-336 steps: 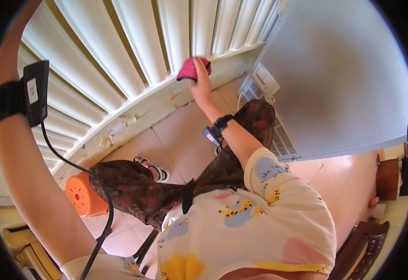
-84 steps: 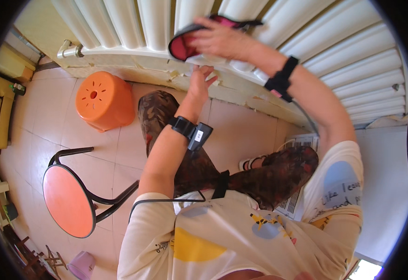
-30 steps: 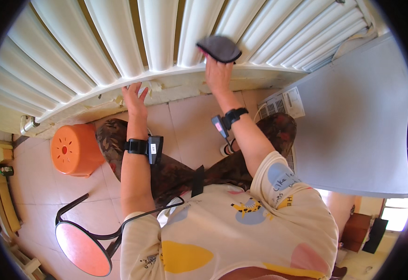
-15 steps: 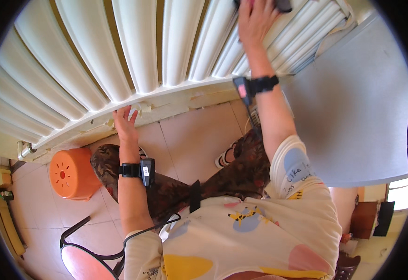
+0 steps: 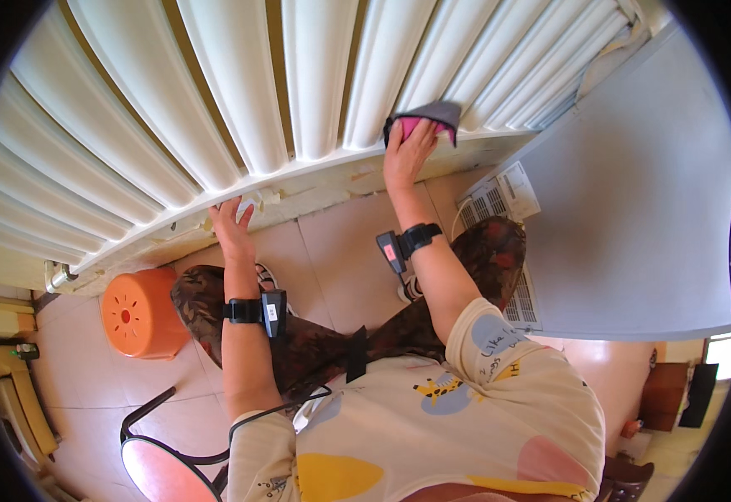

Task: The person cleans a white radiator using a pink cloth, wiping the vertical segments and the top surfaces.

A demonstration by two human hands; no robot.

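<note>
A white column radiator (image 5: pixel 315 75) stretches across the upper part of the view. My right hand (image 5: pixel 409 157) is closed round a grey and pink cloth (image 5: pixel 432 111), which lies against the lower ends of the columns right of the middle. Further left, my left hand (image 5: pixel 233 233) reaches the radiator's bottom rail. Its thumb and fingers are apart, and the fingertips touch or lie just under the rail; their far side is hidden. I see no object in that hand.
An orange plastic stool (image 5: pixel 131 314) stands on the tiled floor to the left. Behind it is a round-seated chair (image 5: pixel 165 473) with a black frame. A large grey appliance (image 5: pixel 633 192) with vents fills the right side. A pipe valve (image 5: pixel 58 276) joins the radiator's left end.
My right hand has brought the cloth down from high on the radiator to the lower column ends, slightly left. My left hand stays by the rail, while the whole view shifts slightly.
</note>
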